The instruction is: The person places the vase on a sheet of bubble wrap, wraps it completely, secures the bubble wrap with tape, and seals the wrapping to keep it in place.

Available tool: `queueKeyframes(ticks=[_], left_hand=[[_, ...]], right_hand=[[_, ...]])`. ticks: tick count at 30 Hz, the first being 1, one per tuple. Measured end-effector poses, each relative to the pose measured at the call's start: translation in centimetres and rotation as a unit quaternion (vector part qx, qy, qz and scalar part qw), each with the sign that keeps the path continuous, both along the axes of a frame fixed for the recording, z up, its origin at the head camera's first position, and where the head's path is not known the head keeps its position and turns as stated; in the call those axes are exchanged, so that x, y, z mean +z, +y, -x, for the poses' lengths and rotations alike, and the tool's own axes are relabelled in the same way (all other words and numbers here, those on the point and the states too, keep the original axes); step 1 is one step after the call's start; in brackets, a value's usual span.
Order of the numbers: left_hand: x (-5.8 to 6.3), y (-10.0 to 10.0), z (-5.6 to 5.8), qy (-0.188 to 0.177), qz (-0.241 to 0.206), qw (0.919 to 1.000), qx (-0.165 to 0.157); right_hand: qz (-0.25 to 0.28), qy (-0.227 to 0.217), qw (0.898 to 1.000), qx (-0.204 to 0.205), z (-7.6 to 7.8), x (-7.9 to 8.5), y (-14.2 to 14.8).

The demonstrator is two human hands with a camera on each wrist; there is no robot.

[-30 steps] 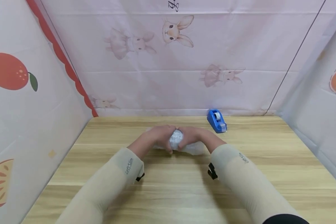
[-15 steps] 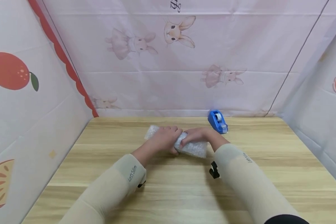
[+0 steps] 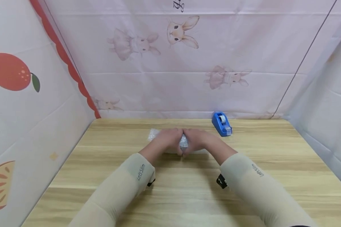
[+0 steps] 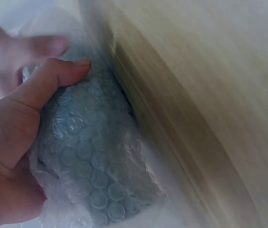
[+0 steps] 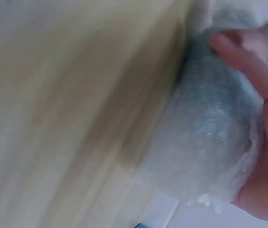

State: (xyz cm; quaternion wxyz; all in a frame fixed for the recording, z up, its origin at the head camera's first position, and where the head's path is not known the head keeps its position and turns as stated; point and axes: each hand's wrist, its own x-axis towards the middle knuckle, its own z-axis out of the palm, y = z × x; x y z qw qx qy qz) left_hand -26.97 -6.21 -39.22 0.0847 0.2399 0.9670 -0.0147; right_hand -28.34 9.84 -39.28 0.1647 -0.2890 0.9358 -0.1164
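A bundle of clear bubble wrap (image 3: 183, 143) lies across the wooden table, its left end sticking out past the left hand. My left hand (image 3: 169, 138) grips the bundle from above, and in the left wrist view its thumb presses the near side of the bubble wrap (image 4: 96, 156). Close beside it, my right hand (image 3: 197, 140) grips the same bundle right of the middle. In the right wrist view the right thumb lies along the bubble wrap (image 5: 200, 128). Something darker shows faintly through the layers, but its kind is hidden.
A blue tape dispenser (image 3: 221, 124) with a roll of clear tape stands behind and to the right of the hands. The wooden table (image 3: 182, 195) meets printed cloth walls (image 3: 164, 91) at the back and both sides.
Half a second ago the hands were further apart and the bundle lay slanted, more exposed. Now the hands are together at its middle, and it lies straighter across. The tape dispenser stays put.
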Motion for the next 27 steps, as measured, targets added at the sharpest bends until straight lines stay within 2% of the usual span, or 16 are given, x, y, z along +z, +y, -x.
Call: queueKeyframes(ticks=[4,7,10,18,22,27], left_hand=[[-0.2,0.3,0.4,-0.024,-0.002,0.9997,0.005],[-0.5,0.1,0.6,-0.030,-0.023,0.9992,0.008],[-0.9,-0.3,0.4,-0.017,-0.047,0.9987,0.002],[-1.7,-1.8,-2.3,0.061,-0.070,0.9949,-0.039],[-1.7,-2.5,-3.5,0.084,-0.061,0.9939,-0.037],[-1.6,-3.8,-4.5,0.083,-0.061,0.9945,-0.016]], right_hand=[[-0.050,0.046,0.997,-0.035,-0.4,-1.1,0.0],[-0.035,0.060,0.996,-0.046,-0.4,-1.8,0.1],[-0.024,0.083,0.995,-0.044,-0.6,-2.4,0.3],[-0.053,0.149,0.987,-0.038,-1.9,-2.6,0.4],[-0.047,0.153,0.986,-0.033,-2.5,-2.6,0.5],[-0.032,0.147,0.988,-0.035,-2.9,-2.8,0.7]])
